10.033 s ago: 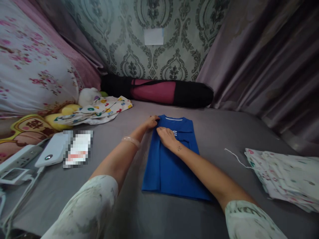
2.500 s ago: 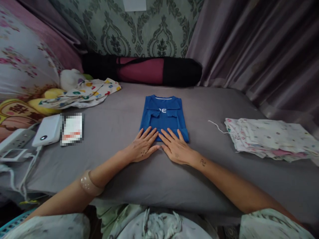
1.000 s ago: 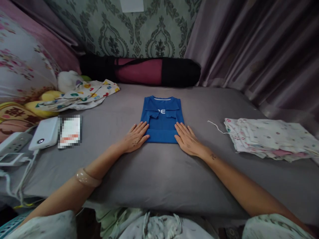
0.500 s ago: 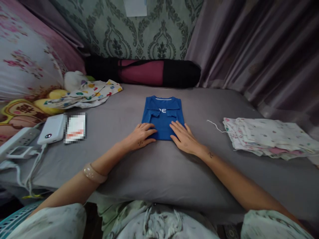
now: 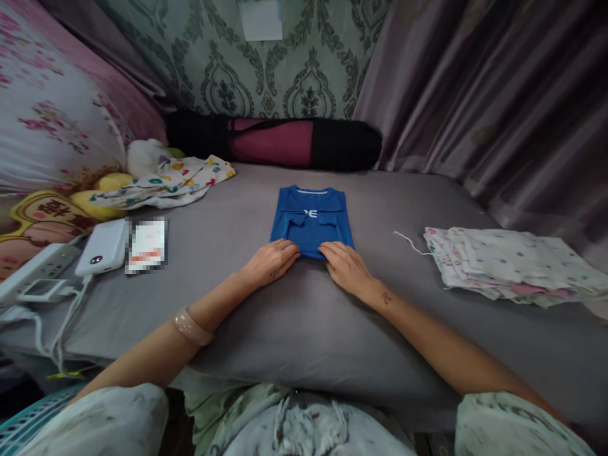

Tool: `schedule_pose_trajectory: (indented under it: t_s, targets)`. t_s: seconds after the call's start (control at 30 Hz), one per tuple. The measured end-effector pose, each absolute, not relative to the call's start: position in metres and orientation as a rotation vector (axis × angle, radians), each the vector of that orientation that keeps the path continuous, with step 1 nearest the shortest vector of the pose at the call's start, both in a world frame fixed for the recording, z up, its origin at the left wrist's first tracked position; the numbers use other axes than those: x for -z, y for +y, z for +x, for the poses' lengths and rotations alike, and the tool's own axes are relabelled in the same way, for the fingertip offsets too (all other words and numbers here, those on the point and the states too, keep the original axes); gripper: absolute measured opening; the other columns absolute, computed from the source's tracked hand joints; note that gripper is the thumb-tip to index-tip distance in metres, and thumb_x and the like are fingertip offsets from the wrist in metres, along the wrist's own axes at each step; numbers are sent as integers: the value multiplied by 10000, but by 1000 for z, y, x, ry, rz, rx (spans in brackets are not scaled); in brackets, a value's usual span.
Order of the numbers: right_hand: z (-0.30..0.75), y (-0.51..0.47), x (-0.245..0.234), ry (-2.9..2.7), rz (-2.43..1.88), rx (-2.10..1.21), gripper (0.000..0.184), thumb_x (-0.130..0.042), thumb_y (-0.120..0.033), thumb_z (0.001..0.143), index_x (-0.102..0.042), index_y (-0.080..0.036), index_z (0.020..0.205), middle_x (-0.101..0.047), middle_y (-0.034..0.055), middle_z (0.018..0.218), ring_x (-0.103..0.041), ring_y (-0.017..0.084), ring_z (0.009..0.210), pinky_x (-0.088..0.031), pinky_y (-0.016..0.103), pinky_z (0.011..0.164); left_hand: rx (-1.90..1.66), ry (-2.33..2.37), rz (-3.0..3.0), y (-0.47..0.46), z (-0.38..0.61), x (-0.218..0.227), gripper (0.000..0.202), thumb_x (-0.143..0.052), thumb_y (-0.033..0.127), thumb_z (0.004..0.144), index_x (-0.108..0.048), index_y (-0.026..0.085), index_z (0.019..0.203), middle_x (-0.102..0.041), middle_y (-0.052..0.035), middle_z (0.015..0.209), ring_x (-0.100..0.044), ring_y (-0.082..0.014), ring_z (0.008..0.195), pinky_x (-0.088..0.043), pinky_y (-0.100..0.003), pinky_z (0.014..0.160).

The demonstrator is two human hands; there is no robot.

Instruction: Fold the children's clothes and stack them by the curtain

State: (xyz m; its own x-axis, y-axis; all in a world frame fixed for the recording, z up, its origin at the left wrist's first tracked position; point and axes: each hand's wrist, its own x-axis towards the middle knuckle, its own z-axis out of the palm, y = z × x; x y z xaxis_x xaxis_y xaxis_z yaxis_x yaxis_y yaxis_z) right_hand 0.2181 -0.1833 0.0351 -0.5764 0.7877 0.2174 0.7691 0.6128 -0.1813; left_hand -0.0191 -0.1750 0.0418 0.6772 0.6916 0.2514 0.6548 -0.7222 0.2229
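Note:
A blue shirt [image 5: 312,230] with white letters lies folded on the grey bed sheet [image 5: 304,316], its collar toward the wall. My left hand [image 5: 275,258] is closed on the shirt's near left edge, fingers over the top and the thumb hidden. At the near right edge my right hand [image 5: 346,265] grips the cloth the same way, with curled fingers. The near edge between both hands looks slightly lifted. Both sleeve ends lie folded inward on top of the shirt.
On the right lies a stack of folded printed clothes [image 5: 513,263] with a white cord. To the left are a power bank [image 5: 102,247], a power strip [image 5: 40,272], plush toys and a printed cloth [image 5: 180,180]. A black and maroon bag [image 5: 273,142] lies along the wall.
My hands lay flat on the shirt with spread fingers; now the fingers have curled around its near edge. That edge has been raised a little. The view has shifted slightly.

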Motion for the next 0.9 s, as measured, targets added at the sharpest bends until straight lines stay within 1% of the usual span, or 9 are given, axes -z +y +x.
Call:
schedule_pose_trajectory:
  t_s: [0.1,0.23,0.37,0.47,0.53,0.63,0.73,0.9]
  targets:
    - [238,-179,-34,-2552,-1333,-66,491,-332,-58,884,-576,-151,1301,-585,130,1306,-507,248,1223,-430,435,1019,-431,1026,2840,-175,-28,-40,365,-315,357,997,-568,154,1165,-638,-137,1129,-584,-227,1092,-470,-390,951]
    - [258,-176,-28,-2549,-1345,-88,559,-302,-13,852,-530,-130,1349,-559,134,1348,-498,234,1261,-413,449,1055,-370,1122,2870,-173,-46,-36,367,-305,242,983,-552,166,1244,-606,-128,1263,-547,-224,1198,-442,-393,1010]
    - [266,-175,-25,-2577,-1290,-126,637,-278,48,796,-494,-109,1374,-521,129,1388,-471,208,1296,-411,425,1073,-332,1224,2796,-169,-60,-31,443,-313,149,931,-517,178,1323,-566,-98,1350,-520,-200,1252,-418,-374,1057]
    - [268,-175,-27,-2592,-1252,-124,680,-288,62,773,-475,-142,1394,-517,111,1393,-471,205,1297,-415,438,1075,-311,1208,2781,-168,-64,-33,507,-330,97,878,-498,163,1352,-550,-102,1369,-506,-192,1271,-408,-367,1073]
    - [269,-177,-31,-2601,-1240,-97,699,-299,66,761,-472,-159,1399,-523,104,1386,-481,211,1289,-417,447,1076,-318,1159,2798,-170,-65,-38,526,-352,94,858,-490,155,1363,-531,-111,1386,-487,-198,1289,-391,-376,1089]
    - [269,-188,-41,-2627,-1234,-46,699,-304,76,747,-497,-148,1380,-535,109,1372,-500,217,1272,-419,435,1076,-314,1103,2819,-180,-66,-49,501,-363,130,880,-491,160,1364,-526,-114,1390,-484,-211,1293,-379,-396,1100]
    - [271,-210,-52,-2692,-1210,-48,682,-312,73,751,-516,-149,1363,-556,105,1354,-528,210,1245,-423,417,1073,-273,1074,2819,-199,-67,-61,469,-346,154,916,-498,188,1359,-543,-98,1376,-509,-206,1270,-377,-401,1099]
    - [279,-253,-70,-2775,-1164,-211,744,-342,65,731,-479,-252,1390,-553,43,1369,-544,178,1224,-421,381,1065,-234,946,2763,-242,-71,-77,500,-377,148,905,-459,247,1388,-559,-55,1366,-533,-185,1241,-380,-362,1094]
